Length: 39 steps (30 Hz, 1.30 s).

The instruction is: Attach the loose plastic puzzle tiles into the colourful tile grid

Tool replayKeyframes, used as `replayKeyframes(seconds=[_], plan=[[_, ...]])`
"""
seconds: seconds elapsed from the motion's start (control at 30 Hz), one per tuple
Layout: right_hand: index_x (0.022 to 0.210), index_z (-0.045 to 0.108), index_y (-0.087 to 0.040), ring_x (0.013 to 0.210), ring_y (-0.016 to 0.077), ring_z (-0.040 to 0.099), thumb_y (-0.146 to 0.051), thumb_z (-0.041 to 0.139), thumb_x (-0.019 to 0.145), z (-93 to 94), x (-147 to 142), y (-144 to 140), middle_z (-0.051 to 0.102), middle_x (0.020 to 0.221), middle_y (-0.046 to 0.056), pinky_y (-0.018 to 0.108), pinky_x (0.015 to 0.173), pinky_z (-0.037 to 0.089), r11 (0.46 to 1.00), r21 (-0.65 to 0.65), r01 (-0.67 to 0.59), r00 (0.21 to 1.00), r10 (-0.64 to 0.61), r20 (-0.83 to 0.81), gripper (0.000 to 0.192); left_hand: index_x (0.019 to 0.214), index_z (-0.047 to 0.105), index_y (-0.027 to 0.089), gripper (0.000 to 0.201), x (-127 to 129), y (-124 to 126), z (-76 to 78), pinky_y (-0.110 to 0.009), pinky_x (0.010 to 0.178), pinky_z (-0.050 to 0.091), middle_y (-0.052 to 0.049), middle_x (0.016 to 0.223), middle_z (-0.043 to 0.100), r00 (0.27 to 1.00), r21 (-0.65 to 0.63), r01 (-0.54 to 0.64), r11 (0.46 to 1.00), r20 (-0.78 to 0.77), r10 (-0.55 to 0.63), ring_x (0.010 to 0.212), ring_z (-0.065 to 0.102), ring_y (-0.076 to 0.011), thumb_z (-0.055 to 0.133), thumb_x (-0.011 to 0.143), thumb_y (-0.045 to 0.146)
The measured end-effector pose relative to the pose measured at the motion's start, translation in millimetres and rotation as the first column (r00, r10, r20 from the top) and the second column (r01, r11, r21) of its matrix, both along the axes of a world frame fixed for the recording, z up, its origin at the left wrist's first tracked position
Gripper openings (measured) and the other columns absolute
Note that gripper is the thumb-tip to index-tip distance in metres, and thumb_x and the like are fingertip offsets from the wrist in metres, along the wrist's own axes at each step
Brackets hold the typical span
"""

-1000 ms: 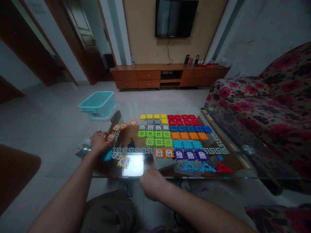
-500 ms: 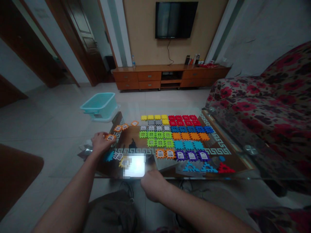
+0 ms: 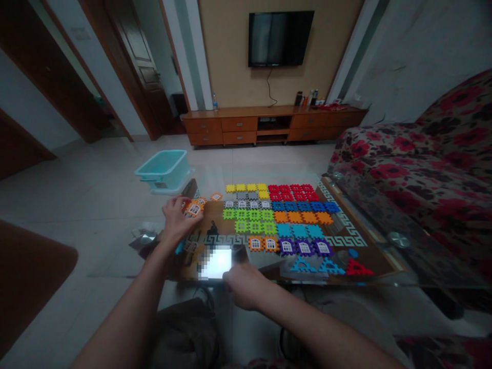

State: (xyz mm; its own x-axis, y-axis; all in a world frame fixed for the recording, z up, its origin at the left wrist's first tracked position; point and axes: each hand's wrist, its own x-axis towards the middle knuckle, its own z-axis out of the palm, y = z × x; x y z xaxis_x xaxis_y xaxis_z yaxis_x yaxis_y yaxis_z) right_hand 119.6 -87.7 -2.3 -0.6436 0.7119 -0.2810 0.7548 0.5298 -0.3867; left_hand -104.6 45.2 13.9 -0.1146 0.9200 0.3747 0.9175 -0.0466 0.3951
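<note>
The left hand (image 3: 176, 218) has its grip closed around an orange window tile (image 3: 193, 209), pinched between thumb and fingers above the far left part of the glass tabletop (image 3: 384, 266). Two more orange tiles (image 3: 209, 198) lie just beside it. The right hand (image 3: 243, 284) rests at the near edge of the tabletop, fingers curled in, touching a bright blurred patch (image 3: 217, 262); I cannot tell if it holds anything. Rows of coloured tiles (image 3: 280, 212) lie flat in the middle. A teal tub (image 3: 163, 168) stands on the floor beyond.
</note>
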Motion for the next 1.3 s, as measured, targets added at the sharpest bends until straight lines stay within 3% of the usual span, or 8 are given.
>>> replayKeyframes(seconds=[0.13, 0.23, 0.33, 0.47, 0.6, 0.87, 1.03, 1.3], plan=[[0.096, 0.07, -0.016, 0.091, 0.0207, 0.067, -0.004, 0.052, 0.08, 15.7, 8, 15, 0.072, 0.096, 0.009, 0.029, 0.079, 0.048, 0.96, -0.13, 0.249, 0.902, -0.279, -0.328, 0.027, 0.106, 0.06, 0.02, 0.046, 24, -24, 13.9, -0.043, 0.11, 0.033, -0.01, 0.131, 0.05, 0.986, 0.131, 0.137, 0.982, 0.078, -0.148, 0.127, 0.044, -0.0297, 0.075, 0.067, 0.04], [0.098, 0.065, -0.016, 0.095, 0.0185, 0.063, -0.012, 0.049, 0.088, 18.2, 9, 30, 0.07, 0.101, 0.009, 0.03, 0.085, 0.048, 0.805, -0.408, 0.431, 0.525, -0.591, -0.613, 0.02, 0.105, 0.06, 0.02, 0.042, 45, -42, 24.8, -0.044, 0.108, 0.037, -0.009, 0.13, 0.051, 0.961, 0.233, 0.187, 0.954, 0.158, -0.227, 0.125, 0.046, -0.0286, 0.075, 0.068, 0.036], [0.103, 0.061, -0.017, 0.091, 0.019, 0.064, -0.033, 0.045, 0.094, 20.3, 10, 41, 0.067, 0.105, 0.01, 0.032, 0.08, 0.051, 0.574, -0.796, 0.191, 0.027, -0.814, -0.58, 0.025, 0.105, 0.059, 0.021, 0.042, 68, -56, 32.8, -0.046, 0.107, 0.039, -0.01, 0.129, 0.052, 0.921, 0.285, 0.234, 0.929, 0.24, -0.306, 0.124, 0.048, -0.0286, 0.075, 0.068, 0.032], [0.099, 0.06, -0.017, 0.074, 0.0157, 0.062, -0.045, 0.054, 0.089, 26.3, 16, 46, 0.067, 0.094, 0.007, 0.03, 0.072, 0.053, 0.422, -0.89, -0.174, -0.252, -0.893, -0.374, 0.03, 0.102, 0.06, 0.023, 0.043, 94, -66, 31.3, -0.047, 0.107, 0.04, -0.01, 0.132, 0.05, 0.863, 0.289, 0.337, 0.896, 0.287, -0.417, 0.127, 0.046, -0.0308, 0.079, 0.064, 0.027], [0.095, 0.062, -0.017, 0.076, 0.0145, 0.063, -0.03, 0.069, 0.077, 29.4, 21, 47, 0.069, 0.093, 0.005, 0.027, 0.07, 0.053, 0.43, -0.884, -0.185, -0.322, -0.876, -0.359, 0.023, 0.103, 0.062, 0.024, 0.046, 106, -70, 22.4, -0.049, 0.105, 0.04, -0.01, 0.13, 0.051, 0.844, 0.25, 0.379, 0.891, 0.302, -0.443, 0.125, 0.046, -0.0319, 0.081, 0.061, 0.025], [0.1, 0.065, -0.016, 0.075, 0.0135, 0.067, -0.019, 0.078, 0.071, 30.3, 33, 54, 0.071, 0.088, 0.003, 0.025, 0.069, 0.056, 0.473, -0.881, -0.029, -0.268, -0.853, -0.449, 0.032, 0.104, 0.07, 0.028, 0.05, 122, -73, 12.4, -0.054, 0.107, 0.036, -0.01, 0.128, 0.052, 0.749, 0.211, 0.402, 0.891, 0.485, -0.452, 0.125, 0.046, -0.0334, 0.087, 0.057, 0.027], [0.103, 0.065, -0.017, 0.079, 0.0131, 0.069, -0.016, 0.078, 0.072, 29.3, 41, 55, 0.072, 0.091, 0.003, 0.024, 0.072, 0.058, 0.463, -0.886, -0.026, -0.288, -0.852, -0.437, 0.034, 0.104, 0.073, 0.028, 0.022, 122, -69, 11.1, -0.043, 0.107, 0.041, -0.009, 0.127, 0.056, 0.525, 0.172, 0.393, 0.903, 0.765, -0.374, 0.125, 0.052, -0.0246, 0.068, 0.083, 0.03], [0.104, 0.065, -0.017, 0.07, 0.0127, 0.069, -0.013, 0.076, 0.073, 28.0, 46, 59, 0.073, 0.09, 0.004, 0.023, 0.063, 0.06, 0.46, -0.883, 0.092, -0.295, -0.835, -0.465, 0.033, 0.125, 0.062, 0.025, 0.05, 116, -58, 0.6, -0.034, 0.093, 0.053, -0.009, 0.122, 0.066, 0.179, 0.072, 0.405, 0.911, 0.971, -0.157, 0.109, 0.064, -0.0206, 0.073, 0.076, 0.021]])
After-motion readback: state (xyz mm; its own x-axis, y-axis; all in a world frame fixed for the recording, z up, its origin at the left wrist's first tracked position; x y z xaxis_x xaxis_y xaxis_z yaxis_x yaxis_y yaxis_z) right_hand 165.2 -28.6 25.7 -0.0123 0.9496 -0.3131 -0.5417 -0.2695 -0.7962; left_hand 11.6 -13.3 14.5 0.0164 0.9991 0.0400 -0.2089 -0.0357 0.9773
